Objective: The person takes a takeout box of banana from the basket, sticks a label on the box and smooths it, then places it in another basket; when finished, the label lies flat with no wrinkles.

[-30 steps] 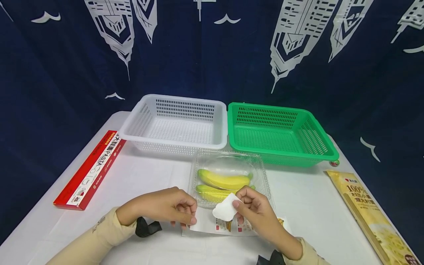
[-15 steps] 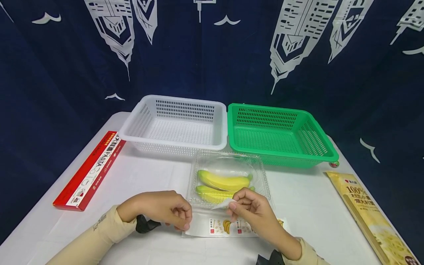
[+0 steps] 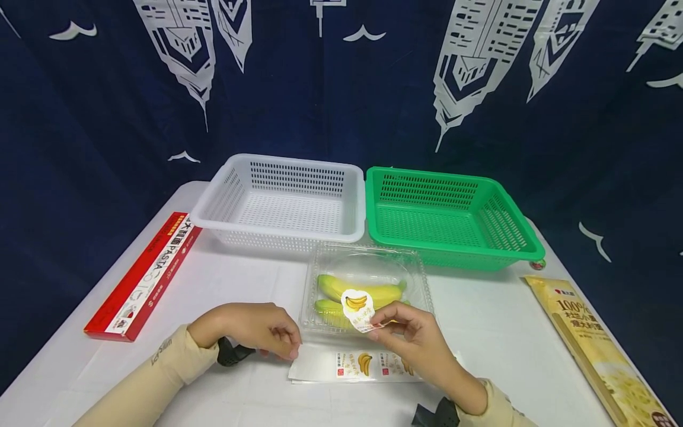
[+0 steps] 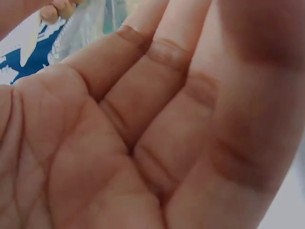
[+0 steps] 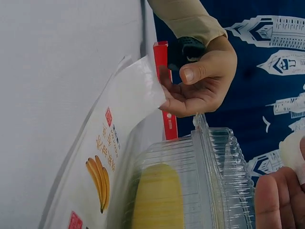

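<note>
My right hand (image 3: 413,341) pinches a white scalloped sticker (image 3: 357,309) printed with bananas, its picture now facing the head camera. The sticker overlaps a clear plastic clamshell box (image 3: 368,258) holding two yellow-green bananas (image 3: 363,290). In front of the box lies a white sheet of banana stickers (image 3: 315,363). My left hand (image 3: 258,329) is at the sheet's left edge. The right wrist view shows the left fingertips at the lifted corner of the sticker sheet (image 5: 138,90), with the thumb apart from it. The left wrist view is mostly filled by the left palm (image 4: 95,152).
Behind the box stand a white basket (image 3: 283,228) and a green basket (image 3: 453,243), side by side. A red pasta box (image 3: 144,279) lies at the left, a yellow pasta packet (image 3: 592,344) along the right edge. A dark blue printed cloth (image 3: 320,89) hangs behind the table.
The sticker in my right hand has turned from its blank back to its printed face and stands over the box front. My left hand has drawn slightly left, off the sheet's top.
</note>
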The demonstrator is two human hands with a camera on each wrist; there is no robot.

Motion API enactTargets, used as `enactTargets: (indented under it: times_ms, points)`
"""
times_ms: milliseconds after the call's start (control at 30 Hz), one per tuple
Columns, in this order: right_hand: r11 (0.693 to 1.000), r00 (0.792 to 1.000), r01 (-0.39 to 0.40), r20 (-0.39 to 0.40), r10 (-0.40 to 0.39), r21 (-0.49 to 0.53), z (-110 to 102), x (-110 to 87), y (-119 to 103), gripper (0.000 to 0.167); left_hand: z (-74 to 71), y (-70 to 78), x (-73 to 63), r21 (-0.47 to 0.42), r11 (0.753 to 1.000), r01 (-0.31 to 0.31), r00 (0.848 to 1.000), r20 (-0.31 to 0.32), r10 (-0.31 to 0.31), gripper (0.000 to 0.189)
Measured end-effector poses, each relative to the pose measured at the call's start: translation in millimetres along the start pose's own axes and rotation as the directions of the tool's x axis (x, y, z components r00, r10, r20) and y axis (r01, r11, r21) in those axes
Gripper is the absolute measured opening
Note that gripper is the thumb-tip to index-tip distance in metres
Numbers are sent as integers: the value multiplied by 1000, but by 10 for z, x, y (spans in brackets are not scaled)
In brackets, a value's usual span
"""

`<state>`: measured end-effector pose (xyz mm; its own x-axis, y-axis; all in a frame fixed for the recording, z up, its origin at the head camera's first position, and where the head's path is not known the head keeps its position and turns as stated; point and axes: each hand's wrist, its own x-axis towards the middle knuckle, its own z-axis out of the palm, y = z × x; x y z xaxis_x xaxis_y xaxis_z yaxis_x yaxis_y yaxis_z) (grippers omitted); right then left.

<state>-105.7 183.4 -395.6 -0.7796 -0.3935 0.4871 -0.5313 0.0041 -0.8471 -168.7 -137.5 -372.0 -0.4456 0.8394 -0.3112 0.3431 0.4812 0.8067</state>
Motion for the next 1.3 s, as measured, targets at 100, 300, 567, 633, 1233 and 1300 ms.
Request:
enactTargets:
  times_ms: [100,300,567,633,1233,1300]
  points:
    - [1000,1000,-7,8,7,6,-11,1,-10,21,-42,-36,-15,14,1000,12,999,-31,-11,22]
    - [1000,1000,-14,-24,14,12,-43,35,-44,13,-132,-82,-33,36,998,45,988,-148,-39,70]
    - [999,992,-12,-126,7,-44,-160,116,-47,13,-139,-103,18,-145,986,84,945,-302,-125,106]
    - [999,990,-21,-143,14,-48,-194,143,-48,13,-142,-98,28,-150,985,82,939,-321,-127,110]
    - [957,977,-177,-158,142,-231,-312,383,-51,9,-118,-189,331,-368,917,-153,894,-447,-30,104]
    - [950,974,-199,-153,166,-239,-326,419,-31,10,-108,-188,373,-402,903,-152,888,-456,-54,103]
